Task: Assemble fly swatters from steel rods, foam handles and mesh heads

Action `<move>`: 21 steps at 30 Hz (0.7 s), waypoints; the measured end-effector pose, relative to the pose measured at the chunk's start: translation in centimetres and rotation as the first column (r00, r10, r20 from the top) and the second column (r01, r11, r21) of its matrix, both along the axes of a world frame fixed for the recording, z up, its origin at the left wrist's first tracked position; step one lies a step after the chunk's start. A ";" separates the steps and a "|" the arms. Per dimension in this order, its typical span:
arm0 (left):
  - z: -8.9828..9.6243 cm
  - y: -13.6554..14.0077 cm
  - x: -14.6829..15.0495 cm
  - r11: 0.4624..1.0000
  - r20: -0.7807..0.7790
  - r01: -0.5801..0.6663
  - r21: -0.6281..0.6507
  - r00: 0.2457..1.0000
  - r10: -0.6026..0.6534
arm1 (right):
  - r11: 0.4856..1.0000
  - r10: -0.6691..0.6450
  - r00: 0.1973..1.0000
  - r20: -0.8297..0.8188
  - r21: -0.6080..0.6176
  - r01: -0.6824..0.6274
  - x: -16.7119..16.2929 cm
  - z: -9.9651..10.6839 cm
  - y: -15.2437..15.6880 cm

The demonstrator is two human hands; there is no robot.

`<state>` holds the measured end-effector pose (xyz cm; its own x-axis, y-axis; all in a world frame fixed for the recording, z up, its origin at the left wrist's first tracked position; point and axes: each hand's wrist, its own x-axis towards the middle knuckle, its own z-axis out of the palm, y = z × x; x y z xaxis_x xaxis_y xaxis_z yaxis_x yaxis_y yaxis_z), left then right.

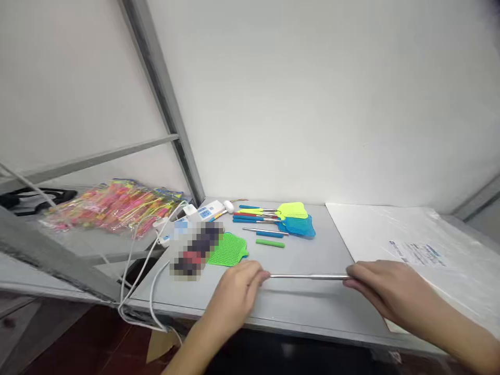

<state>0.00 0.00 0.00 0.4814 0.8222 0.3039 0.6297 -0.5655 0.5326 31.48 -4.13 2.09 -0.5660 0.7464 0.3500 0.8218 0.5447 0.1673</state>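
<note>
A thin silver telescopic rod (pixel 308 276) stretches level above the front of the grey table. My left hand (pixel 239 291) pinches its thinner left end, and my right hand (pixel 385 286) is closed around the thicker right end. Just beyond my left hand lies a green mesh fly swatter head (pixel 228 250). A loose green handle sleeve (pixel 270 243) rests farther back, near a blue handle sleeve (pixel 269 234) and another metal rod (pixel 260 230). Behind them lie several fly swatters with yellow heads (pixel 292 210) and blue heads (pixel 300 225). The rod's ends are hidden in my fingers.
White power strips (pixel 211 210) and cables (pixel 152 281) lie at the table's left. A pixelated patch (pixel 197 252) covers something there. Bagged colourful items (pixel 121 205) sit beyond a metal post (pixel 172 109). A wrapped white board (pixel 390 229) lies on the right.
</note>
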 end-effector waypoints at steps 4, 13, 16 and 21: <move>-1.4 -1.4 3.9 0.985 -0.039 0.104 0.136 0.994 -0.100 | 0.997 0.043 0.997 0.057 -0.061 -0.039 -3.0 -1.0 -0.9; 0.7 -1.3 1.0 0.988 0.132 0.134 -0.069 0.983 -0.124 | 0.982 -0.015 1.000 -0.007 -0.188 0.014 -2.8 -2.1 -0.6; 0.4 -1.1 0.7 0.989 0.165 0.122 -0.079 0.980 -0.108 | 0.983 -0.017 1.000 -0.016 -0.181 0.014 -2.9 -1.7 -0.4; -0.3 -0.8 0.8 0.990 0.196 0.128 -0.061 0.974 -0.114 | 0.983 -0.006 1.000 0.009 -0.186 0.008 -3.4 -1.6 0.0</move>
<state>0.77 -0.85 -0.32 0.5169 0.7849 0.3416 0.4411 -0.5863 0.6795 28.08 -4.13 0.53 -0.5630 0.8018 0.2003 0.8246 0.5614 0.0705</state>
